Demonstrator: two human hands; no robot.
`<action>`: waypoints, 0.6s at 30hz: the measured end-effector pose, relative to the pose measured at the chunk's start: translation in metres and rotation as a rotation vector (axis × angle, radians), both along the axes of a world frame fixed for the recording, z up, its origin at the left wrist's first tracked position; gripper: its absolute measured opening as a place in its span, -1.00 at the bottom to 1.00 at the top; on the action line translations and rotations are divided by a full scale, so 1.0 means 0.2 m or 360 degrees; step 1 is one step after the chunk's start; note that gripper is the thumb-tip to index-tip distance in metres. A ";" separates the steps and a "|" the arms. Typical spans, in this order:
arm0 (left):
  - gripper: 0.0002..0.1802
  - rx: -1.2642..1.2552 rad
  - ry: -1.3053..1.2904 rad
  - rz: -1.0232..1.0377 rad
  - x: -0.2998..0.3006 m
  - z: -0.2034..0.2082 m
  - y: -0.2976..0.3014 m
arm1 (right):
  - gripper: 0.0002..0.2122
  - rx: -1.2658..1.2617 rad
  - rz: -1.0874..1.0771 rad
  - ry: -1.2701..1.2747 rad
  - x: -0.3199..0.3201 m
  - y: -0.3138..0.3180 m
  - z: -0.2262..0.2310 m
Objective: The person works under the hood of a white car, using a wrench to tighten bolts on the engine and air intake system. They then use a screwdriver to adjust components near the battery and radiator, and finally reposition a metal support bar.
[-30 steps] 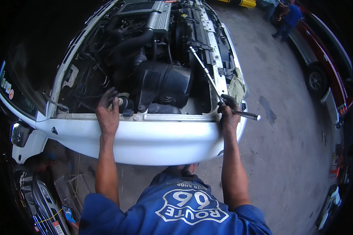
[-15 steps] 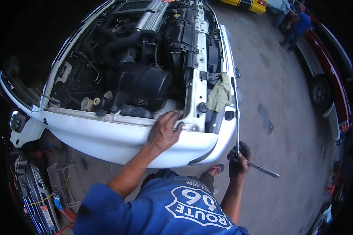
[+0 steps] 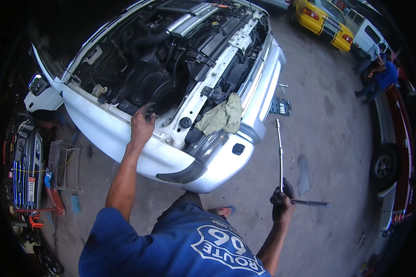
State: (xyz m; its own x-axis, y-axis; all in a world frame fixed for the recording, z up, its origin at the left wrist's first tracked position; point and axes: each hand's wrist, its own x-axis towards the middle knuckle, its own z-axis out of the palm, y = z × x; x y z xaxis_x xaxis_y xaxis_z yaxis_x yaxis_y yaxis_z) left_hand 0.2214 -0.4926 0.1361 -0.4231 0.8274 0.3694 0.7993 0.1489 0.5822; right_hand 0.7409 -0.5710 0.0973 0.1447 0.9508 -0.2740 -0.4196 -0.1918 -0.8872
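My right hand (image 3: pixel 283 202) is wrapped around a ratchet wrench (image 3: pixel 309 203) fitted with a long extension bar (image 3: pixel 280 157). The bar points up and away over the concrete floor, clear of the car, while the handle sticks out to the right. My left hand (image 3: pixel 143 123) holds nothing; its slightly bent fingers are apart at the inner edge of the white fender (image 3: pixel 111 134), beside a round black housing (image 3: pixel 148 90) in the engine bay. Whether its fingertips touch anything, I cannot tell. A pale green rag (image 3: pixel 221 115) lies over the front corner near the headlight.
A socket set (image 3: pixel 281 106) lies on the floor beyond the bumper (image 3: pixel 270 83). To the right stands a dark red vehicle (image 3: pixel 393 134), with two people (image 3: pixel 379 76) near it. A yellow car (image 3: pixel 322 21) is farther back. Left are a detached grille (image 3: pixel 25 171) and a metal stand (image 3: pixel 64 161).
My view has swung toward the front of the car, bringing the socket set into sight. My left hand has lifted from the fender corner toward the engine bay. The ratchet stays in my right hand.
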 end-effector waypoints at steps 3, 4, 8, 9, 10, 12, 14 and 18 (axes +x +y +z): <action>-0.57 0.0106 0.0042 0.0083 -0.05 0.09 0.16 | -0.40 0.0105 0.0102 0.0000 -0.04 0.18 0.05; -0.57 0.0179 0.0163 0.0091 -0.09 0.14 0.25 | -0.40 0.0100 0.0141 -0.0031 -0.07 0.23 0.06; -0.46 0.0128 0.0432 0.0216 -0.39 0.32 0.75 | -0.40 0.0061 0.0271 -0.0230 -0.20 0.42 0.12; -0.43 0.0048 0.0419 0.0219 -0.48 0.35 0.89 | -0.40 0.0076 0.0313 -0.0296 -0.22 0.46 0.13; -0.40 -0.0026 0.0404 0.0232 -0.56 0.37 1.03 | -0.41 0.0106 0.0360 -0.0360 -0.23 0.49 0.14; -0.34 -0.0182 0.0328 0.0328 -0.66 0.39 1.29 | -0.45 0.0084 0.0391 -0.0475 -0.26 0.55 0.16; -0.29 -0.0361 0.0322 0.0405 -0.73 0.39 1.48 | -0.47 0.0050 0.0426 -0.0580 -0.30 0.61 0.17; -0.19 -0.0619 0.0284 0.0461 -0.82 0.35 1.80 | -0.51 0.0046 0.0481 -0.0590 -0.42 0.78 0.19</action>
State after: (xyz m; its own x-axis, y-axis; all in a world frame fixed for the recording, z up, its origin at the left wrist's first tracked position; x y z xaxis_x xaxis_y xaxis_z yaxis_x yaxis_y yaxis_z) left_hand 0.0578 -0.1322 0.2070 -0.6138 0.7760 0.1453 0.7750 0.5572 0.2981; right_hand 0.6567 -0.4154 0.1348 -0.0565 0.9718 -0.2289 -0.0029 -0.2294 -0.9733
